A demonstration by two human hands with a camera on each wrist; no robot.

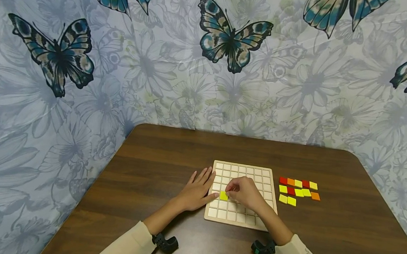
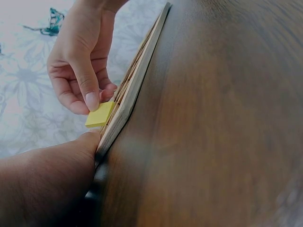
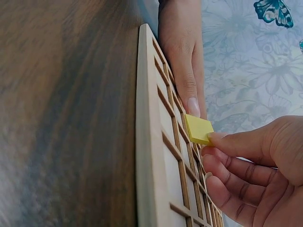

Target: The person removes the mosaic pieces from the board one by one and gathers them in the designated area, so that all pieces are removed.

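A pale wooden grid board (image 1: 231,216) with square recesses lies on the table, slightly turned. My right hand (image 1: 245,192) is over its middle-left part and pinches a small square yellow tile (image 1: 223,196) between thumb and fingers. In the right wrist view the tile (image 3: 199,129) stands tilted at the grid, one edge down at the recesses. My left hand (image 1: 197,190) rests at the board's left edge, fingers extended, its thumb reaching over the rim close to the tile. In the left wrist view the right thumb lies on the tile's (image 2: 100,115) upper face.
Right of the board lie short rows of loose square tiles, among them a red tile (image 1: 283,181), an orange tile (image 1: 315,196) and a yellow tile (image 1: 291,201). The brown wooden table (image 1: 167,152) meets a butterfly-patterned cloth (image 1: 150,81) behind. Both wrists wear black devices.
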